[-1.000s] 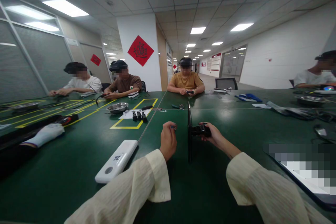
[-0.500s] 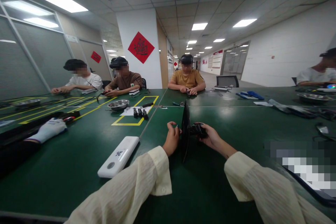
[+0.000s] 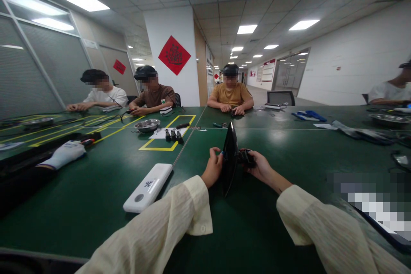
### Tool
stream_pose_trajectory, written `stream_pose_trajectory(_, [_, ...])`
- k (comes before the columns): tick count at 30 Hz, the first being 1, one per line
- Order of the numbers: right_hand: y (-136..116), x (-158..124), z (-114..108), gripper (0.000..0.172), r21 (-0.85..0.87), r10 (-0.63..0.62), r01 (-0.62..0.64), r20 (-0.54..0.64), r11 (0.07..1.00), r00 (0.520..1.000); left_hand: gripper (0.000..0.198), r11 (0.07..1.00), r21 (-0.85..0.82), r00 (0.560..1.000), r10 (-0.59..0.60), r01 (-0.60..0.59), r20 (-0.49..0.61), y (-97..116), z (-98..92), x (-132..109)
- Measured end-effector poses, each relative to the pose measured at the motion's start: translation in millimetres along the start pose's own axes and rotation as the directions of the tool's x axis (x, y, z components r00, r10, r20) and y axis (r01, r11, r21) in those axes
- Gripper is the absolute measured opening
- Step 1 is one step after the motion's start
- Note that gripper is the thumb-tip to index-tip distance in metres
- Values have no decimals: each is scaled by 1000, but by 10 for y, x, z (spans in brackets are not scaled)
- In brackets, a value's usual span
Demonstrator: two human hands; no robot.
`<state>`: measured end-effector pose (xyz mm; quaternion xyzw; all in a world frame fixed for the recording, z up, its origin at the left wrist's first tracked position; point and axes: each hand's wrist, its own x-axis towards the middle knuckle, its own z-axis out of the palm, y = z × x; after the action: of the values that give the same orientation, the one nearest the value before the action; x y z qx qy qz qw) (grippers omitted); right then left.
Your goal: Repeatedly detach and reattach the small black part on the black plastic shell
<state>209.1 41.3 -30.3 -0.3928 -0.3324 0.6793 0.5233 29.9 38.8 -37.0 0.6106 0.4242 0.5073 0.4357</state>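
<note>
A thin, dark flat panel (image 3: pixel 230 158) stands on edge above the green table, seen almost edge-on and slightly tilted. From its right side juts a black bracket-like part (image 3: pixel 244 158), and my right hand (image 3: pixel 259 166) is closed around this. My left hand (image 3: pixel 213 167) is at the panel's left face with its fingers curled together, seemingly touching it. Something small and blue shows at those fingertips, too small to name. The panel's broad faces are mostly turned out of view.
A white device marked 26 (image 3: pixel 148 188) lies left of my left forearm. Farther off are a metal bowl (image 3: pixel 147 126) and several black parts (image 3: pixel 174 135) on paper. A white-gloved hand (image 3: pixel 68 154) rests at left. Co-workers sit around the green table (image 3: pixel 192 252).
The panel has turned a little, showing more of its surface. My left fingers have closed in against its left face. The right hand keeps its hold; the view has shifted slightly.
</note>
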Motion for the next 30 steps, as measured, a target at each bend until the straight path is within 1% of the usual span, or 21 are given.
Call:
stream_pose_trajectory(3, [2,6,-4,27,12,6,-6,3,1000,1000,13,999,-38,1000,-7,7,-3,15,10,1])
stream_pose_trajectory(7, [4,5,-12,29,2,5,-5,23,1000,1000,12,997,-71,1000,11,-13,-18,59,24,-12])
stream_pose_trajectory(13, [-6,-12,-1,25,-7,5,-5,9,1000,1000,11,997,-72,1000,8,-8,-5,67,23,-19])
stream_pose_trajectory(19, [25,25,-45,24,-15,-18,18,37,1000,999,13,998,-69,1000,-13,12,-4,36,19,-4])
stream_pose_trajectory(25, [11,11,-45,21,23,4,-5,23,1000,1000,11,999,0,999,43,-43,6,28,18,-15])
stream_pose_trajectory(30, [8,14,-59,20,28,66,-67,21,997,998,9,997,44,998,61,-60,-30,-1,17,-6])
